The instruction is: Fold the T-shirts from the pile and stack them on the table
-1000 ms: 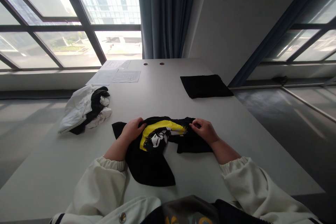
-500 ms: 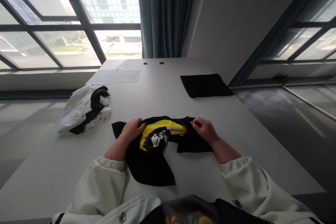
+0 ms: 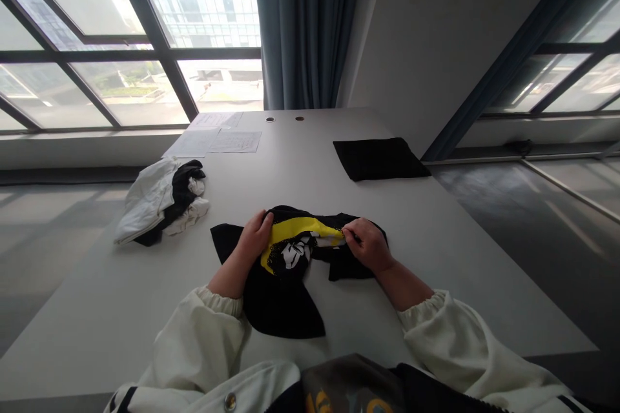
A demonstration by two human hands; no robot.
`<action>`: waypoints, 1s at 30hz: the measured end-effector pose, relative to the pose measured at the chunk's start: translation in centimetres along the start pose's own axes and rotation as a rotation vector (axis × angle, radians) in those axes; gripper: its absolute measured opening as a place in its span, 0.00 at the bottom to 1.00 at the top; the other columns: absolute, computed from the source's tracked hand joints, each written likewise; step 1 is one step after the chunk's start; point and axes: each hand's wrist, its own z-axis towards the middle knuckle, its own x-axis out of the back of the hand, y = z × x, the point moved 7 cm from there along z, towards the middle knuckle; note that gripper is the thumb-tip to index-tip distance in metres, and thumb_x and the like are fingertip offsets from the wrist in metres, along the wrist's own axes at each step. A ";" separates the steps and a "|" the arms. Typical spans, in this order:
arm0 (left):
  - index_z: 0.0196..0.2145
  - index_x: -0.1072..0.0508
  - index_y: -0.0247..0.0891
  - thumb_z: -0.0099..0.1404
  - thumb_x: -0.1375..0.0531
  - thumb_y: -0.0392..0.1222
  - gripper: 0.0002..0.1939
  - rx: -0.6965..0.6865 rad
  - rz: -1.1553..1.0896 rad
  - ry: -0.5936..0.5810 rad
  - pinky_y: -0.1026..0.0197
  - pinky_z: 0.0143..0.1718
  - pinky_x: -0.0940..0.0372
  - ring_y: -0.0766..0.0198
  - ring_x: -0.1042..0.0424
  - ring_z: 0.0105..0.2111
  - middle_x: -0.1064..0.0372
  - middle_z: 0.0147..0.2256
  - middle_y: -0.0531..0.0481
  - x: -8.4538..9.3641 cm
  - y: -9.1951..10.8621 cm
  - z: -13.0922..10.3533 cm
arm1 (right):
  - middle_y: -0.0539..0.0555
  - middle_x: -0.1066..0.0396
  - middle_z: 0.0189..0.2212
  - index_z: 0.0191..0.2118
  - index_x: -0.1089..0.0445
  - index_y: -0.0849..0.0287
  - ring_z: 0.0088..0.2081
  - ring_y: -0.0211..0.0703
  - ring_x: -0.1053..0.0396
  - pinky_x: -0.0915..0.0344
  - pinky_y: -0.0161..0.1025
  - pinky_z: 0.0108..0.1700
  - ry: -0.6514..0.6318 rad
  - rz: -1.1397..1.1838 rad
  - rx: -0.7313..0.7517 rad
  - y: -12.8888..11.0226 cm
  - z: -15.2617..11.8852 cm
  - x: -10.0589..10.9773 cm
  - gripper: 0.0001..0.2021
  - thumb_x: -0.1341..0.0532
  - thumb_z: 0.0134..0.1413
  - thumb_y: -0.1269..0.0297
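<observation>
A crumpled black T-shirt point(image 3: 285, 310) with a yellow and white print lies on the white table point(image 3: 290, 174) right in front of me. My left hand point(image 3: 255, 232) is closed on its upper left edge, thumb beside the yellow print. On the other side, my right hand point(image 3: 367, 244) pinches the cloth at the right end of the print. Between my hands the fabric is bunched up, and one black flap hangs toward me on the tabletop. The print's full shape is hidden in the folds.
At the left of the table sits a heap of white and black clothing point(image 3: 150, 200). A folded black cloth point(image 3: 380, 159) lies at the back right. Sheets of paper point(image 3: 236, 141) rest near the far left corner, by two round holes. Behind are windows and a blue curtain point(image 3: 305, 26).
My right hand has moved left along the shirt to the edge of the print. My left hand has shifted slightly right and away from me, still on the cloth.
</observation>
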 end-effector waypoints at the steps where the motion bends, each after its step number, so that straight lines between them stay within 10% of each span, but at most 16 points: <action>1: 0.43 0.26 0.41 0.75 0.49 0.54 0.18 -0.019 -0.016 -0.005 0.51 0.54 0.31 0.51 0.24 0.49 0.21 0.45 0.43 -0.7 0.8 -0.3 | 0.56 0.23 0.33 0.35 0.26 0.51 0.37 0.50 0.27 0.30 0.48 0.46 -0.007 0.054 0.009 -0.8 0.1 -0.5 0.12 0.44 0.68 0.58; 10: 0.50 0.27 0.43 0.77 0.48 0.48 0.13 -0.399 -0.166 -0.171 0.50 0.63 0.33 0.55 0.28 0.60 0.27 0.59 0.41 -5.8 8.0 -5.3 | 0.59 0.21 0.53 0.57 0.23 0.52 0.55 0.59 0.24 0.30 0.53 0.59 -0.037 0.497 -0.191 -3.1 0.3 -4.1 0.27 0.45 0.69 0.39; 17: 0.57 0.24 0.43 0.78 0.49 0.49 0.19 -0.634 -0.130 -0.357 0.51 0.64 0.32 0.54 0.27 0.61 0.27 0.61 0.42 -6.8 10.2 -7.5 | 0.51 0.26 0.28 0.30 0.27 0.54 0.33 0.49 0.29 0.30 0.43 0.39 0.004 0.600 -0.469 -2.0 -0.7 -5.2 0.22 0.41 0.65 0.41; 25: 0.53 0.26 0.41 0.76 0.53 0.40 0.18 -0.191 -0.083 0.079 0.54 0.51 0.27 0.60 0.21 0.41 0.20 0.43 0.46 -0.3 5.7 -3.3 | 0.54 0.23 0.34 0.41 0.23 0.52 0.39 0.52 0.26 0.27 0.48 0.45 -0.136 0.975 -0.569 -4.9 -1.0 -9.1 0.18 0.39 0.65 0.42; 30: 0.67 0.32 0.46 0.66 0.49 0.29 0.34 -0.381 0.060 -0.337 0.50 0.69 0.39 0.56 0.35 0.66 0.38 0.69 0.47 1.7 3.1 -1.6 | 0.51 0.24 0.31 0.37 0.22 0.56 0.34 0.47 0.28 0.29 0.44 0.42 -0.365 1.123 -0.545 -7.3 -1.2 -10.6 0.21 0.34 0.60 0.40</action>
